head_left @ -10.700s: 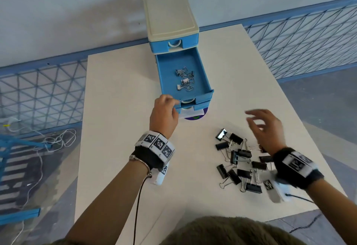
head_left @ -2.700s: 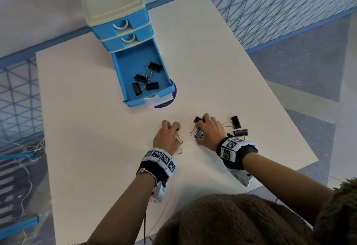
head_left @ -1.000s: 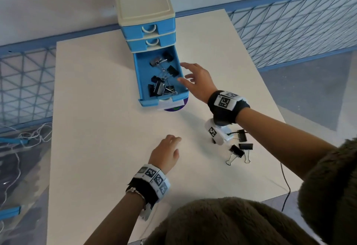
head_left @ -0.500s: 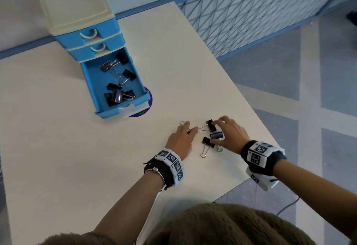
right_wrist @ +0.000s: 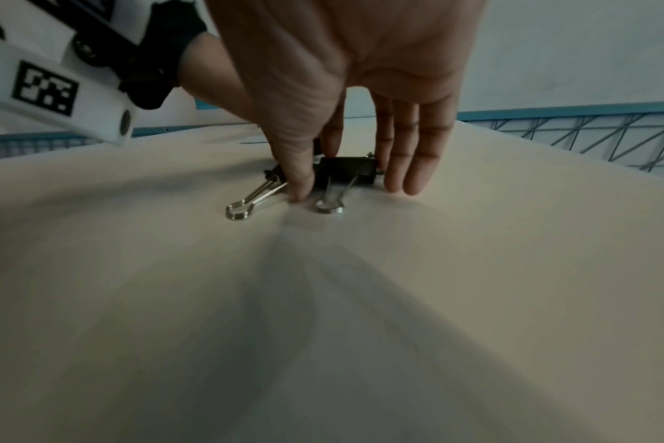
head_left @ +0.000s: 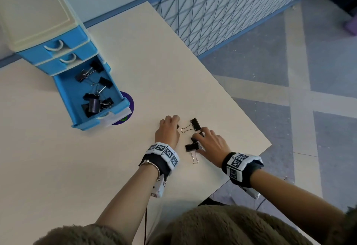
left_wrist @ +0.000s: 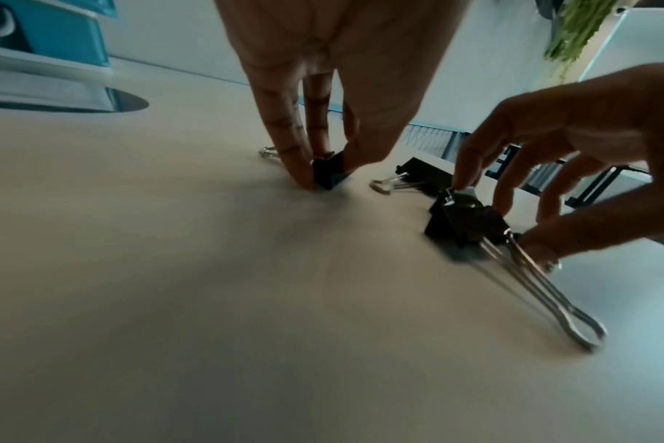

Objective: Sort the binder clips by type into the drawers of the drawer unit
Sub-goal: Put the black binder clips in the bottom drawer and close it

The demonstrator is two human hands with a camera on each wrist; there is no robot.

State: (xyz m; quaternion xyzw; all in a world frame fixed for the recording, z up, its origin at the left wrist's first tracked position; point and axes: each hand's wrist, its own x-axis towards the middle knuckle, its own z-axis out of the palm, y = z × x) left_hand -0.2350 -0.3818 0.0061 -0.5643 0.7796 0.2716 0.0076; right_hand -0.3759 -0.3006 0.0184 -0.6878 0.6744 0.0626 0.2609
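The blue drawer unit point(head_left: 58, 51) stands at the table's far left. Its bottom drawer point(head_left: 119, 107) is pulled out and holds several black binder clips point(head_left: 92, 103). My left hand point(head_left: 176, 124) pinches a small black clip point(left_wrist: 328, 172) that sits on the table. Just to its right, my right hand point(head_left: 199, 138) has thumb and fingers curled round a black clip point(right_wrist: 347, 173). Another clip point(head_left: 192, 147) with long wire handles lies beside the right thumb. A third clip point(head_left: 195, 124) lies loose between the two hands.
The table's right edge point(head_left: 251, 124) runs close behind the right hand, with floor beyond. A blue mesh fence point(head_left: 222, 12) stands at the back right. A purple disc point(head_left: 128, 107) lies under the open drawer's front. The two upper drawers are closed.
My right hand has come back from the open drawer to the clips near the table edge and curled round one. My left hand has moved up to them and pinched a small clip.
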